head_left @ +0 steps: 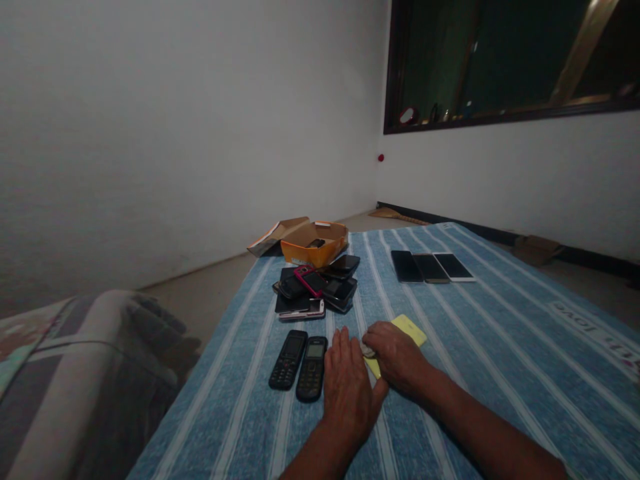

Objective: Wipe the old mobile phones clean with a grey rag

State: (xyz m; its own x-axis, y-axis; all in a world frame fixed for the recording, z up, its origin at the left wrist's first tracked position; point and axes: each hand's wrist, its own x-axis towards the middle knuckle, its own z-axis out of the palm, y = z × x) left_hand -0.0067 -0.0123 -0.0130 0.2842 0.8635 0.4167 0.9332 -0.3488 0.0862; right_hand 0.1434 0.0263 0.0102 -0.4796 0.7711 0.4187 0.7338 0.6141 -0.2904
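The right hand [395, 353] curls closed on a small silver piece [367, 351] against a yellow phone cover [407, 331], with the open left hand [347, 390] just beside it, near two black keypad phones [313, 370] on a blue striped sheet [450, 400].

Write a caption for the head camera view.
Left hand beside two black keypad phones, right hand on a flat yellow rectangle, on blue striped cloth.

I see a blue-striped sheet [505, 380] under a pile of phones [313, 290]. Three smartphones [430, 267] and two keypad phones [299, 367] lie apart on it.
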